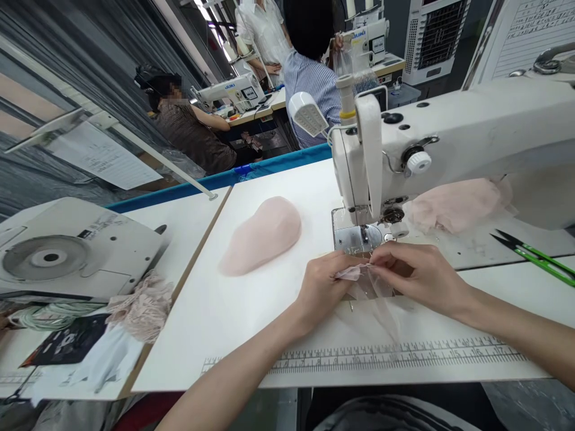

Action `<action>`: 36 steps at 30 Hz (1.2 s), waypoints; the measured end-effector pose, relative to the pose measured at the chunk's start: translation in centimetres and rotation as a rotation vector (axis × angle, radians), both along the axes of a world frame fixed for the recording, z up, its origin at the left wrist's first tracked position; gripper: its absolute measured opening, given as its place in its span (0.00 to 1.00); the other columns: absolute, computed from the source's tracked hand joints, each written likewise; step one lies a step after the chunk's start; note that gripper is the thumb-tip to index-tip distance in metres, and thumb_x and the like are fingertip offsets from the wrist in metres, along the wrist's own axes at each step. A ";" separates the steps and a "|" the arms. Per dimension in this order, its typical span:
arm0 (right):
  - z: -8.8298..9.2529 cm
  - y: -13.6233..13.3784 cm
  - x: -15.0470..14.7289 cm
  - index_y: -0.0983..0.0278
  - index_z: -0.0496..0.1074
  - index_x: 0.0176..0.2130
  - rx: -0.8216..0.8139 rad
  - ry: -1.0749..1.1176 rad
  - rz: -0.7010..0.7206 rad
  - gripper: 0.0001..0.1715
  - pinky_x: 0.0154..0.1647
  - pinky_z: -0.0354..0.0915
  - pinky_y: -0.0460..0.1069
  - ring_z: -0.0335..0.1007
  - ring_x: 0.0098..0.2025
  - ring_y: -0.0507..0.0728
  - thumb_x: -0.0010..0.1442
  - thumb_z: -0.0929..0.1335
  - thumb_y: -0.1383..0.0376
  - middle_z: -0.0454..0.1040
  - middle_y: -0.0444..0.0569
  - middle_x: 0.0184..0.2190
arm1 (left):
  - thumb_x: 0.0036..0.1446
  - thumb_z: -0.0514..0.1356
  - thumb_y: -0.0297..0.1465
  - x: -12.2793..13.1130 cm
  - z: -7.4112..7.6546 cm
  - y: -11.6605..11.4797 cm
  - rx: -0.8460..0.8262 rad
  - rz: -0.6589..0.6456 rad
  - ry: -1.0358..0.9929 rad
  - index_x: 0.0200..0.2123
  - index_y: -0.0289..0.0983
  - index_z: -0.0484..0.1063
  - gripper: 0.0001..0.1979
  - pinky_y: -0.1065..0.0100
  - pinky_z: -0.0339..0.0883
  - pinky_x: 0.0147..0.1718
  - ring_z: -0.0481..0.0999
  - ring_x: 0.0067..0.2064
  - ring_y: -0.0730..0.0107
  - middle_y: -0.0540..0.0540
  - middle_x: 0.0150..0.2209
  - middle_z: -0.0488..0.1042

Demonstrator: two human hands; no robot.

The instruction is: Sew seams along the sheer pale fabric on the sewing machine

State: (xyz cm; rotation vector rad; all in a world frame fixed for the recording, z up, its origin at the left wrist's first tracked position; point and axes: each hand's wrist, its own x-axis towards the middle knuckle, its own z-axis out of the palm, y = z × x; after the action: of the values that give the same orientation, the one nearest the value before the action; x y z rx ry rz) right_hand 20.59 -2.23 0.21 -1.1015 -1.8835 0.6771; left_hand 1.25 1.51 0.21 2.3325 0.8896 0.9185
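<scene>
Both hands pinch a strip of sheer pale pink fabric (381, 305) just in front of the sewing machine (458, 131). My left hand (326, 287) grips its gathered left end, thumb and fingers closed. With fingertips pressed together, my right hand (415, 275) holds the cloth a little to the right. A loose tail hangs down toward the table's front edge. Behind the hands lies the metal needle plate (345, 239), with the presser foot (366, 234) above it. The exact stitching spot is partly covered by my fingers.
A flat pile of pink fabric (265, 236) lies left of the machine; more pink fabric (462, 206) sits under its arm. Green-handled snips (539, 257) rest at the right. A printed ruler (404, 357) runs along the front edge. Co-workers sit beyond the blue edging (287, 160).
</scene>
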 end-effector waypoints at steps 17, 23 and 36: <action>-0.2 0.1 0.0 0.61 0.69 0.38 0.030 -0.040 0.028 0.05 0.28 0.69 0.45 0.71 0.28 0.50 0.61 0.64 0.67 0.75 0.43 0.29 | 0.59 0.59 0.28 0.0 0.0 0.0 0.010 0.001 0.004 0.37 0.39 0.76 0.05 0.74 0.67 0.30 0.74 0.30 0.74 0.50 0.29 0.77; -0.5 0.2 0.2 0.61 0.69 0.39 0.074 -0.102 0.019 0.07 0.26 0.67 0.45 0.70 0.28 0.50 0.62 0.63 0.68 0.75 0.43 0.30 | 0.60 0.59 0.27 -0.1 0.0 -0.2 0.048 0.004 -0.015 0.37 0.39 0.76 0.05 0.74 0.68 0.29 0.75 0.30 0.74 0.50 0.30 0.77; -2.1 -0.3 1.5 0.54 0.73 0.41 0.459 -0.322 0.017 0.10 0.27 0.68 0.49 0.75 0.30 0.55 0.63 0.64 0.67 0.79 0.42 0.30 | 0.57 0.61 0.26 -0.1 0.4 -0.7 0.044 -0.063 0.012 0.42 0.39 0.73 0.08 0.71 0.73 0.35 0.79 0.38 0.70 0.49 0.38 0.79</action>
State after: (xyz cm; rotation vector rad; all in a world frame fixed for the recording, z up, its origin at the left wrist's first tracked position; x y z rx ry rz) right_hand 22.10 -2.49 -1.85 -0.9297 -2.1766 0.0587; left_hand 1.14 0.77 0.56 2.3916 0.8030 0.9078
